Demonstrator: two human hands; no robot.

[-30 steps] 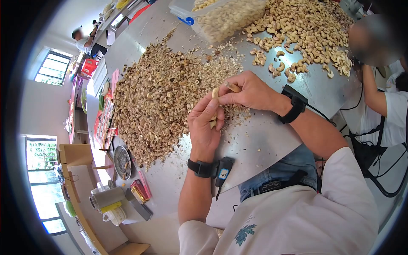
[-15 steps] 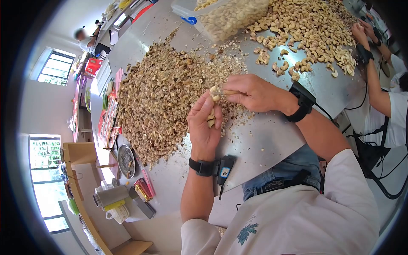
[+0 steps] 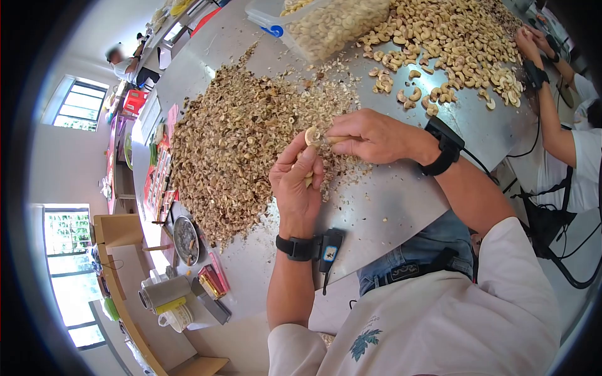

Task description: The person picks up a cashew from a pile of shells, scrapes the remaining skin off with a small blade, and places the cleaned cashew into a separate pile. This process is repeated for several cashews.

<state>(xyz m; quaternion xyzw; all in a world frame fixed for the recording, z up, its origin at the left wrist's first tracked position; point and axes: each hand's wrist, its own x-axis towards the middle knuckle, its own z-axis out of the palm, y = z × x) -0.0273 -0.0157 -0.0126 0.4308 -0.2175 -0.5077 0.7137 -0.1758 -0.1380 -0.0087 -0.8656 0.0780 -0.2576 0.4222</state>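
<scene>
My left hand (image 3: pixel 297 185) is closed, pinching a pale cashew (image 3: pixel 311 135) between thumb and fingertips. Another piece of cashew (image 3: pixel 308 180) shows, partly hidden, under the curled fingers. Close on the right, my right hand (image 3: pixel 379 139) grips a small knife (image 3: pixel 339 139) with a light, wood-coloured handle. Its short blade meets the held cashew, though the exact contact is too small to make out. Both hands are above the near right side of a large heap of brown shell and skin bits (image 3: pixel 235 150).
Loose cashews (image 3: pixel 451 50) spread over the metal table (image 3: pixel 401 194) at the far right, beside a clear plastic tub (image 3: pixel 332 28) of cashews. A round metal dish (image 3: pixel 185 240) lies left. A co-worker's hands (image 3: pixel 532 42) are at the right edge; another person (image 3: pixel 128 66) is far left.
Both hands have shifted slightly left, with the view moving a little too. The held cashew is turned, showing a rounder pale face towards me. Both grips stay closed.
</scene>
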